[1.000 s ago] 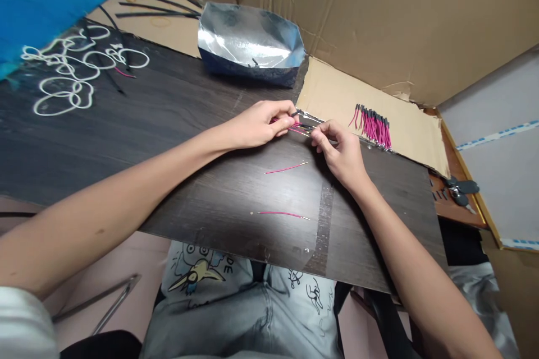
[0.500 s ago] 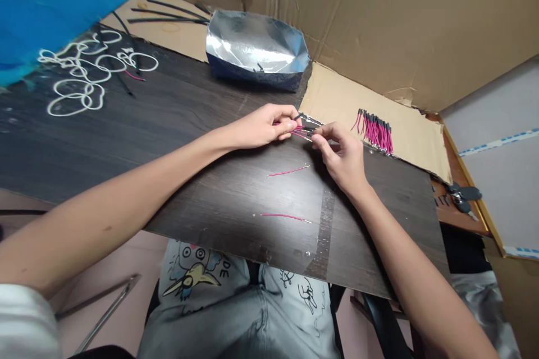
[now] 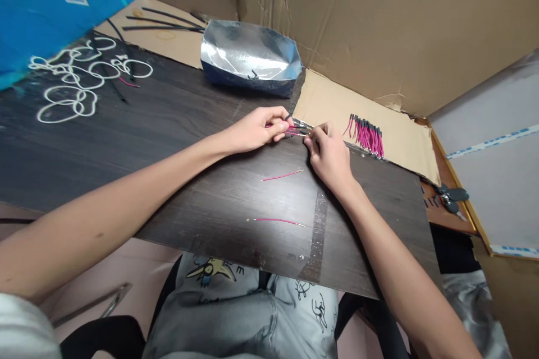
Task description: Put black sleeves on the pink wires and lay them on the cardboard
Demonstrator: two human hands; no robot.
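Note:
My left hand (image 3: pixel 256 129) is closed in a pinch around a small bunch of pink wires (image 3: pixel 293 132) with black sleeved ends, held just above the dark wooden board (image 3: pixel 168 140). My right hand (image 3: pixel 328 151) meets it from the right, fingertips pinched on the wire ends. Two loose pink wires lie on the board nearer me, one (image 3: pixel 281 175) just below the hands and another (image 3: pixel 278 221) lower down. A row of several finished pink wires with black ends (image 3: pixel 365 134) lies on the cardboard sheet (image 3: pixel 328 101) to the right.
A silver foil bag (image 3: pixel 250 56) stands open at the back. White wire loops (image 3: pixel 80 78) and long black tubing strips (image 3: pixel 164 18) lie at the far left by a blue box (image 3: pixel 50 0). Cardboard walls close in the back. Keys (image 3: pixel 448 199) rest at the right edge.
Both hands stay pinched together on the wire bunch; only the camera has shifted slightly, and the fingers have worked a little on the wire ends.

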